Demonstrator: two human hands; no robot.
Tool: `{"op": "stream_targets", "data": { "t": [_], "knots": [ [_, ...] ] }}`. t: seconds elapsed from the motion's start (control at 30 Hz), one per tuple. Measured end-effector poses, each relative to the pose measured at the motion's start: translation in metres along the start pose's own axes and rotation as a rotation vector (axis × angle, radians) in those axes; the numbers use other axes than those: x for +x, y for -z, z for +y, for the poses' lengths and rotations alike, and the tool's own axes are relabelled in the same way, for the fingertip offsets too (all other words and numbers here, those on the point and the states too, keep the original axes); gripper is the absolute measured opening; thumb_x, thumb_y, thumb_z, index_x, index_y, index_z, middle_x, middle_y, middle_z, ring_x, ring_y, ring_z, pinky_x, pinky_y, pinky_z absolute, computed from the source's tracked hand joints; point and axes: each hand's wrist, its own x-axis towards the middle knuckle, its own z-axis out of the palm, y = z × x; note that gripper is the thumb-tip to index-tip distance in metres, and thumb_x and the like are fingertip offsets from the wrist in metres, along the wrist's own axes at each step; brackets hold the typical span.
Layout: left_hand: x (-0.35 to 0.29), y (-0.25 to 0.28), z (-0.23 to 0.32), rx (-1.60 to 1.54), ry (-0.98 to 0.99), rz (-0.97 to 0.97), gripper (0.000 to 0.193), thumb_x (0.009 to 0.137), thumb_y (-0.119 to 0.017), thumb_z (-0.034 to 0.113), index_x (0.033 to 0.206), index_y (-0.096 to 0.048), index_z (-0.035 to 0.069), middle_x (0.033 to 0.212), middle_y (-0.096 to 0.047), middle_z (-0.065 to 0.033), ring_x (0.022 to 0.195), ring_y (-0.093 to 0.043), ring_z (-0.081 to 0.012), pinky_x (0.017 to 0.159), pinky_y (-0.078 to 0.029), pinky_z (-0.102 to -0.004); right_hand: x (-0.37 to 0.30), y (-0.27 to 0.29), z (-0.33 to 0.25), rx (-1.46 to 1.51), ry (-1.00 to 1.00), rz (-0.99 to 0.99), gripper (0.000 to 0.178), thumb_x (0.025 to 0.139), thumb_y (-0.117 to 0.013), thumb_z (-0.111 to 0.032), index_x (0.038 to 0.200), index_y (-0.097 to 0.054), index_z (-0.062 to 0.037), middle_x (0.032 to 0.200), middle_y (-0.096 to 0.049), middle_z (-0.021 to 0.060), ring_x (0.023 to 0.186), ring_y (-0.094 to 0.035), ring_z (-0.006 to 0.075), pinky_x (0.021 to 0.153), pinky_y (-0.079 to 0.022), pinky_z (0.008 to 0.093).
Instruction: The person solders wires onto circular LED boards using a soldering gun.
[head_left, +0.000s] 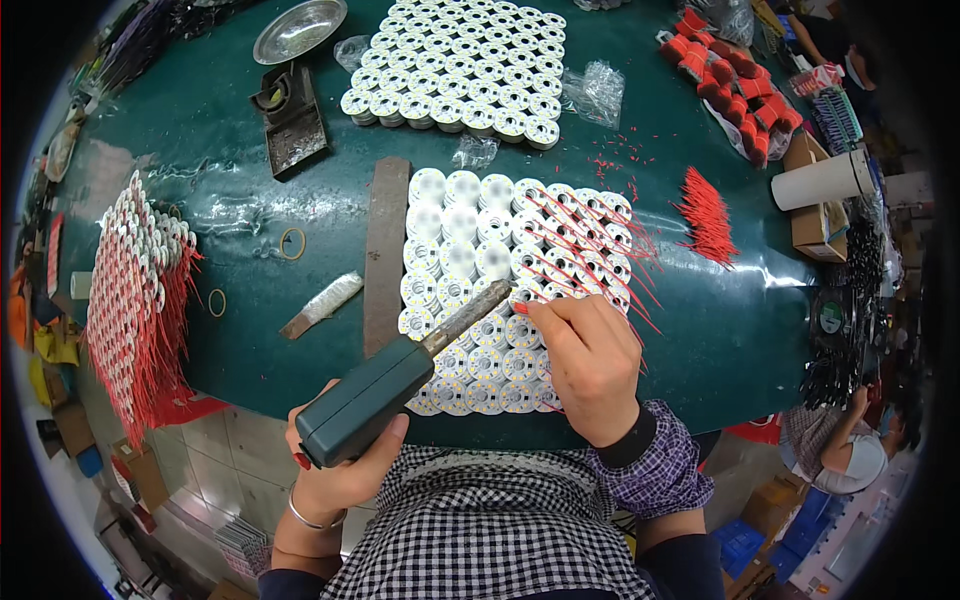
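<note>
Left hand (340, 470) is wrapping its fingers around the soldering iron (400, 375), angling its tip toward the round boards (470, 300); right hand (590, 365) fingers are pinching a red wire (600, 285) steady there.

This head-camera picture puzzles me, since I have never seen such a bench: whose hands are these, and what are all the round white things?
The camera sits on the worker's head and looks down, so its wide lens bends the edges. The left hand grips a green-handled soldering iron, its tip resting on round white LED boards laid in rows on the dark green table. The right hand pinches a thin red wire at the tip. Some boards already carry red wires. Loose red wires lie to the right, wired boards stack up left, and another batch lies farther back.
</note>
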Motion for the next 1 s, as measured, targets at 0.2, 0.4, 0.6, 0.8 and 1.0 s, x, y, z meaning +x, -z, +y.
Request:
{"op": "stream_targets", "data": {
  "t": [0.2,0.4,0.6,0.8,1.0],
  "knots": [
    [0.005,-0.002,0.008,0.016,-0.037,0.006,0.024,0.071,-0.075,0.0,0.095,-0.071,-0.004,0.082,-0.069,-0.0101,0.065,-0.065,-0.0156,0.058,-0.05,-0.0254,0.001,-0.002,-0.001,0.028,-0.012,-0.011,0.026,0.072,-0.066,0.0,0.098,-0.067,0.003,0.087,-0.062,0.009,0.075,-0.059,0.0236,0.063,-0.047,0.0343],
    [0.009,-0.003,0.006,0.056,-0.073,-0.06,0.021,0.071,-0.074,-0.001,0.091,-0.07,-0.005,0.079,-0.066,-0.0095,0.062,-0.062,-0.0148,0.055,-0.048,-0.0249,0.001,-0.003,0.0,0.031,-0.02,-0.022,0.025,0.073,-0.066,0.0,0.097,-0.067,0.003,0.087,-0.061,0.009,0.074,-0.059,0.0235,0.062,-0.047,0.0343],
    [0.011,-0.003,0.008,0.036,-0.079,-0.054,0.016,0.071,-0.073,-0.002,0.087,-0.07,-0.004,0.075,-0.064,-0.0087,0.059,-0.06,-0.0148,0.053,-0.046,-0.0248,0.002,-0.003,0.0,0.033,-0.009,-0.023,0.025,0.073,-0.066,0.0,0.097,-0.067,0.0033,0.088,-0.061,0.0095,0.074,-0.058,0.0242,0.062,-0.047,0.0345],
    [0.014,0.002,0.012,0.114,-0.099,-0.101,0.016,0.07,-0.072,-0.002,0.086,-0.07,-0.003,0.078,-0.065,-0.0086,0.06,-0.061,-0.0148,0.054,-0.047,-0.0246,0.002,-0.003,0.0,0.031,-0.007,-0.018,0.024,0.073,-0.067,0.0,0.097,-0.067,0.0036,0.088,-0.06,0.0099,0.074,-0.058,0.0244,0.061,-0.047,0.0348],
    [-0.013,0.003,0.002,-0.102,0.061,0.096,0.023,0.074,-0.073,-0.002,0.097,-0.07,-0.003,0.09,-0.068,-0.008,0.073,-0.064,-0.0152,0.065,-0.05,-0.0269,0.0,-0.004,-0.001,0.02,-0.015,0.0,0.023,0.073,-0.068,0.0,0.095,-0.067,0.0035,0.087,-0.06,0.0095,0.075,-0.059,0.0239,0.06,-0.047,0.0339]
  ]
}}
